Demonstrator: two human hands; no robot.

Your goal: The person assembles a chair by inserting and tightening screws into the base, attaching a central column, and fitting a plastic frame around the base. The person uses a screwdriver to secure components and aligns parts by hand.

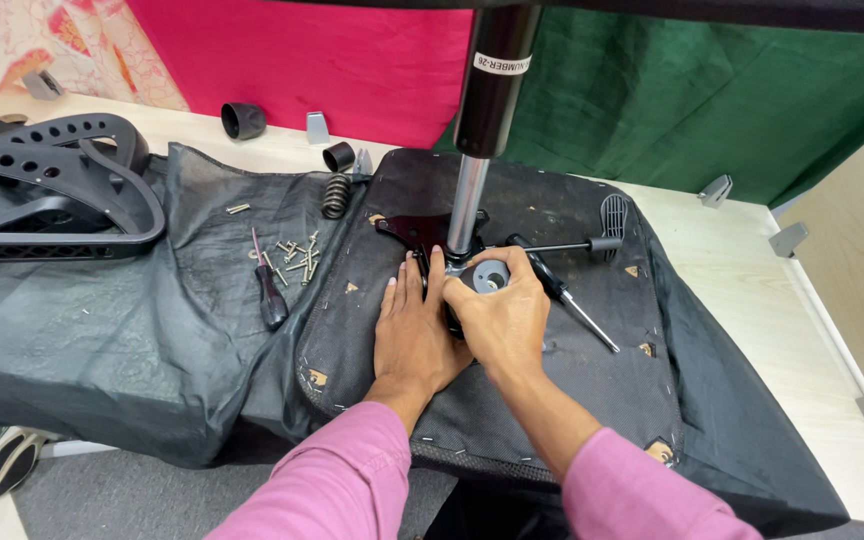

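An upturned black chair seat (572, 370) lies on the table with a black metal mechanism plate (414, 230) bolted near its middle. A chrome and black gas cylinder (482, 120) stands upright from the plate. My left hand (410, 335) lies flat on the seat, fingers against the plate's near edge. My right hand (502, 310) grips a round black knob (489, 275) at the base of the cylinder. A black-handled screwdriver (562, 293) rests on the seat just right of my right hand.
A second screwdriver (269, 290), several loose screws (297, 258) and a coil spring (336, 195) lie on the dark cloth (102, 340) to the left. A perforated black chair backrest (52, 180) sits far left. A lever with paddle handle (607, 225) sticks out right.
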